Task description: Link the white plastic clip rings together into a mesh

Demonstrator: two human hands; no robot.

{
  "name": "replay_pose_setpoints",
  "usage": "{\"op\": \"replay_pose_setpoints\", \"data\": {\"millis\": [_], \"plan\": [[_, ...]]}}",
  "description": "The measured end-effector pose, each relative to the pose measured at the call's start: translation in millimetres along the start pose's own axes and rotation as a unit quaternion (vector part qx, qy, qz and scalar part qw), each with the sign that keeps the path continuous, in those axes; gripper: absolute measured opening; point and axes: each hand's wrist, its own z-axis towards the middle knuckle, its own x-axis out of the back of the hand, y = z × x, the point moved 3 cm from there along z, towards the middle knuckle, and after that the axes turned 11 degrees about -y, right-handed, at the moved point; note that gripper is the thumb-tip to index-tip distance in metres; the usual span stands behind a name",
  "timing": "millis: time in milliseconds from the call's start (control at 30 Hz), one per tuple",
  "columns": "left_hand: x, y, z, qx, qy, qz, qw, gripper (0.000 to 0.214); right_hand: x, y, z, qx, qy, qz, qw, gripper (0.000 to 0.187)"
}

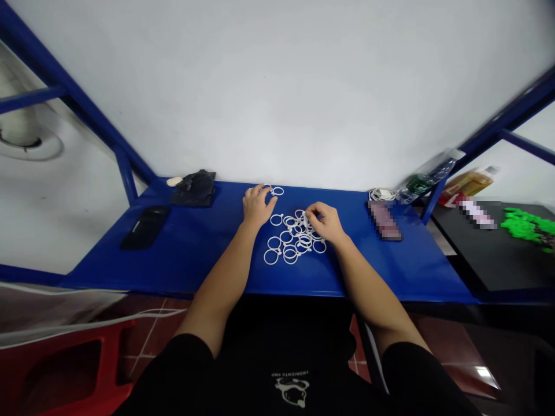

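A loose pile of thin white plastic rings (pixel 289 252), each with a small tab, lies on the blue tabletop (pixel 225 268). My right hand (pixel 324 221) is at the pile's upper right edge, thumb and fingertips pinched on a white ring that they partly cover. My left hand (pixel 256 206) rests farther back to the left, palm down, thumb spread from the fingers. Just beyond its fingertips lie a couple of separate white rings (pixel 278 191), one partly hidden by the fingers. Whether the fingers touch that ring is unclear.
At the left are a black plastic bag (pixel 197 188) and a black flat case (pixel 145 227). To the right lie a phone (pixel 385 221), a coiled white cable (pixel 381 195) and a clear bottle (pixel 429 176). Blue frame bars rise at both sides; a wall closes the back.
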Motion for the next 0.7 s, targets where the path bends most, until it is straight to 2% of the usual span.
{"op": "replay_pose_setpoints", "data": {"millis": [67, 167, 233, 333, 500, 600, 700], "plan": [[-3.2, -16, 3, 0.078, -0.061, 0.046, 0.994, 0.053, -1, 1, 1, -0.005, -0.010, -0.014, 1.000, 0.019], [-10.1, -23, 3, 0.109, -0.139, 0.081, 0.981, 0.064, -3, 2, 2, -0.017, -0.018, -0.031, 0.999, 0.017], [-11.5, -20, 1, 0.100, -0.140, 0.094, 0.981, 0.068, -4, 2, 3, -0.026, -0.021, -0.040, 0.999, 0.016], [-8.9, -13, 1, 0.097, -0.111, 0.098, 0.984, 0.069, -5, 3, 3, -0.032, -0.029, -0.044, 0.998, 0.017], [-4.8, -5, 0, 0.096, -0.114, 0.109, 0.983, 0.059, -8, 4, 3, -0.024, -0.045, -0.040, 0.998, 0.016], [-6.7, 2, -3, 0.070, -0.128, 0.097, 0.985, 0.054, -10, 4, 3, -0.021, -0.053, -0.039, 0.998, 0.014], [-10.5, 13, -7, 0.026, -0.120, 0.047, 0.991, 0.063, -12, 5, 3, -0.023, -0.056, -0.045, 0.997, 0.014]]}}
